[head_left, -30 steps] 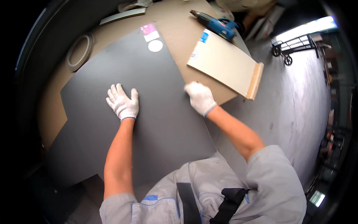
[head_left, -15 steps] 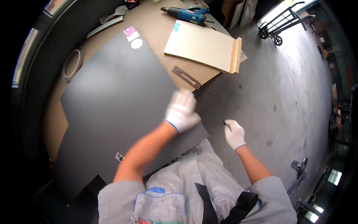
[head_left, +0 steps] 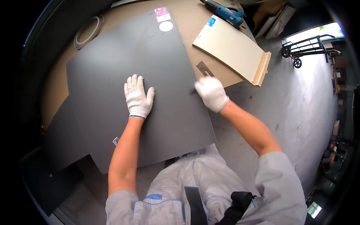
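Observation:
A large dark grey panel (head_left: 112, 60) with notched corners lies across the worktable in front of me. My left hand (head_left: 137, 97), in a white knitted glove, rests flat on it with fingers spread. At the panel's right edge is my right hand (head_left: 212, 93), also gloved, its fingers curled and smeared by motion. A small dark thing pokes out by its fingertips, too blurred to name. Just beyond that hand lies a flat brownish metal plate (head_left: 202, 66) with a slot, its near end hidden behind the glove. Stickers (head_left: 162, 14) mark the panel's far corner.
A cream board (head_left: 228, 43) with a wooden end strip lies on the brown tabletop (head_left: 187, 22). Behind it is a blue heat gun (head_left: 224, 13). Coiled edging strip (head_left: 88, 32) lies at the far left. A hand truck (head_left: 307, 48) stands on the grey floor at the right.
My left hand has moved left and come down flat on the panel. My right hand has swung up and left to the panel's right edge. The whole view has shifted somewhat.

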The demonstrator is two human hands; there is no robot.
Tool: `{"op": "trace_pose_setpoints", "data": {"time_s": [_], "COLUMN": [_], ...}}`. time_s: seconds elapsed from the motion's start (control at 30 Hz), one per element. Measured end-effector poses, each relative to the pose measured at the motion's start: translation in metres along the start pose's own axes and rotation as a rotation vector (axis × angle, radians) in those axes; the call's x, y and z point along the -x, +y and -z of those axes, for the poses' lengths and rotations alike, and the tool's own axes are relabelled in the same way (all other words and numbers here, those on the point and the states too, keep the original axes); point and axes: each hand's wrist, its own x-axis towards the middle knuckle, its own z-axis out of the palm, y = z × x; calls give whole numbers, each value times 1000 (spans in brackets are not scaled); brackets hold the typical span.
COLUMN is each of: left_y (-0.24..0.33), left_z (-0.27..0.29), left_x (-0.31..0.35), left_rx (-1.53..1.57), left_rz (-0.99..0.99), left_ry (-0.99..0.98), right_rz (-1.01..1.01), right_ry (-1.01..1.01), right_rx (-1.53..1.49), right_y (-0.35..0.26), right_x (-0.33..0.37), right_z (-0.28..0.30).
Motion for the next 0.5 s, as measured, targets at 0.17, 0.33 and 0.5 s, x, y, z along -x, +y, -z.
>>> {"op": "trace_pose_setpoints", "data": {"time_s": [0.17,0.33,0.5], "left_y": [7,13,5], "left_z": [1,2,4], "left_x": [-1,-9,-4], "left_rx": [36,74,51], "left_rz": [74,58,89], "left_ry": [-66,-77,-86], "right_rz": [28,-29,80], "right_ry": [-84,44,-234], "right_rx": [-91,110,-143], "right_y": [-18,25,-25], "right_x": [38,-22,63], "right_z": [24,-4,29]}}
